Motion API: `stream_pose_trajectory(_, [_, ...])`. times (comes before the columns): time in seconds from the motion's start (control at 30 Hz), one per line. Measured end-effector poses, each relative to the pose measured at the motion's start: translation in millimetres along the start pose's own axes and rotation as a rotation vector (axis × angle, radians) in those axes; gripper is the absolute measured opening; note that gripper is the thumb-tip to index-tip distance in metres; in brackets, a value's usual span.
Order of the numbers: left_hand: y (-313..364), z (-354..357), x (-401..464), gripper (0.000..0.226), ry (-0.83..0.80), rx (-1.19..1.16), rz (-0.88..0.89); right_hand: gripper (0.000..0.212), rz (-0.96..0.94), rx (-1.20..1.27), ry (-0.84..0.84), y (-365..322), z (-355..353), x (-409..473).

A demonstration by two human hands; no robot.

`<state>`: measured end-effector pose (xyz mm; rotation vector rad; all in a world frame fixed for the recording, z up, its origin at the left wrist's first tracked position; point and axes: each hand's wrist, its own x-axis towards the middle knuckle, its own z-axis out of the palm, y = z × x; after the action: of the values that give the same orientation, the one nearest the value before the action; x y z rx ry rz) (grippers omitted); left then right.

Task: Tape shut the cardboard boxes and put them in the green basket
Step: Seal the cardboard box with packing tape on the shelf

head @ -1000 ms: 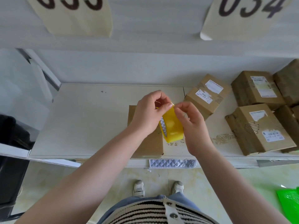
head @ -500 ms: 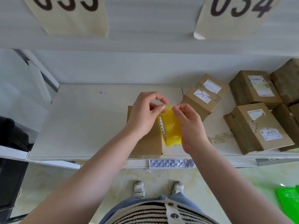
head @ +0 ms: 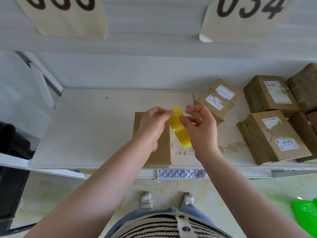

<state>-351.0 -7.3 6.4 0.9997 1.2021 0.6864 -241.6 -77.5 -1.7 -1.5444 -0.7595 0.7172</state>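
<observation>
Left hand [head: 155,124] pinches the tape end, right hand [head: 199,129] grips one yellow tape roll [head: 179,129] over one box [head: 163,152].

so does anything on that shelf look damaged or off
Yes. The front right box has torn cardboard with corrugation exposed and a partly peeled label. Tape residue is stuck to the shelf beside it. The sign reading 034 curls up at its lower left corner.

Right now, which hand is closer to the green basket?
Right. The right hand holds the tape roll, on the green basket's side; the left hand is farther left.
</observation>
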Motion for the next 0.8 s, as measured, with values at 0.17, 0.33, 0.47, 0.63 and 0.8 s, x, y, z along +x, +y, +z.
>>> stream_pose_trajectory(0.17, [-4, 3, 3, 0.012, -0.093, -0.307, -0.152, 0.026, -0.051, -0.035, -0.046, 3, -10, 6])
stream_pose_trajectory(0.33, [-1, -7, 11, 0.017, -0.084, -0.406, -0.2, 0.04, 0.32, -0.261, -0.135, 17, -39, 26])
stream_pose_trajectory(0.47, [-7, -7, 15, 0.019, -0.134, -0.428, -0.242, 0.033, 0.66, 0.19, -0.311, 30, -48, 21])
stream_pose_trajectory(0.63, [-5, -4, 30, 0.025, -0.342, -0.384, -0.27, 0.03, 0.639, 0.385, -0.287, 41, -65, 24])
stream_pose_trajectory(0.8, [-17, 11, 48, 0.048, -0.028, 0.349, 0.016, 0.026, 0.687, 0.36, -0.091, 56, -71, 31])
